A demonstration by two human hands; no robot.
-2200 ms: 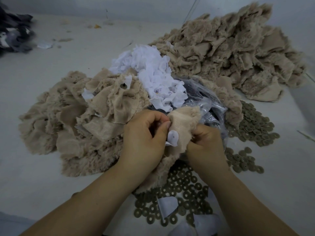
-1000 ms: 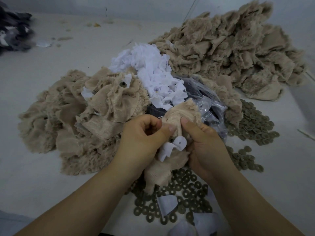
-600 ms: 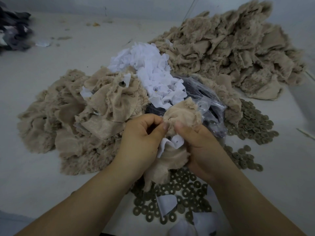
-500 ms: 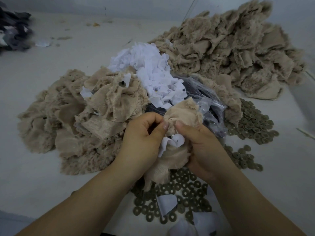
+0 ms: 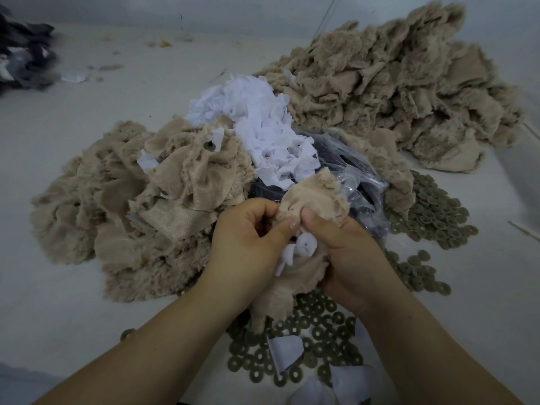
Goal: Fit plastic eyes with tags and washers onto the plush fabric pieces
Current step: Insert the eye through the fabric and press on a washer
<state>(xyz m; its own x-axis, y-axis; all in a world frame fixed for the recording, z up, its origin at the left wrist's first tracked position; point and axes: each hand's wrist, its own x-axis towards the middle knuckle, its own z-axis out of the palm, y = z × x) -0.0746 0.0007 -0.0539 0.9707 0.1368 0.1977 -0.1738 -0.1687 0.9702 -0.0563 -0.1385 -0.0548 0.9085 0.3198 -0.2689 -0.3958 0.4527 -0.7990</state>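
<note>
Both hands hold one beige plush piece (image 5: 318, 197) above the table, its woven back facing me. My left hand (image 5: 245, 244) pinches the fabric with thumb and curled fingers. My right hand (image 5: 344, 252) grips it from the right, thumb tip touching the left thumb. A small white tag (image 5: 304, 248) with a hole hangs on the fabric just below the thumbs. No plastic eye shows between the fingers. Olive ring washers (image 5: 315, 340) lie scattered under my wrists.
A heap of plush pieces (image 5: 140, 206) lies on the left, a bigger heap (image 5: 394, 83) at the back right. White tags (image 5: 263, 127) are piled in the middle beside a clear plastic bag (image 5: 359, 182) of dark parts. More washers (image 5: 432, 211) lie on the right. Dark fabric (image 5: 23, 54) sits far left.
My right hand moved from under the piece up to its front, thumb meeting the left thumb. The tag shifted slightly lower as the fabric bunched between both hands.
</note>
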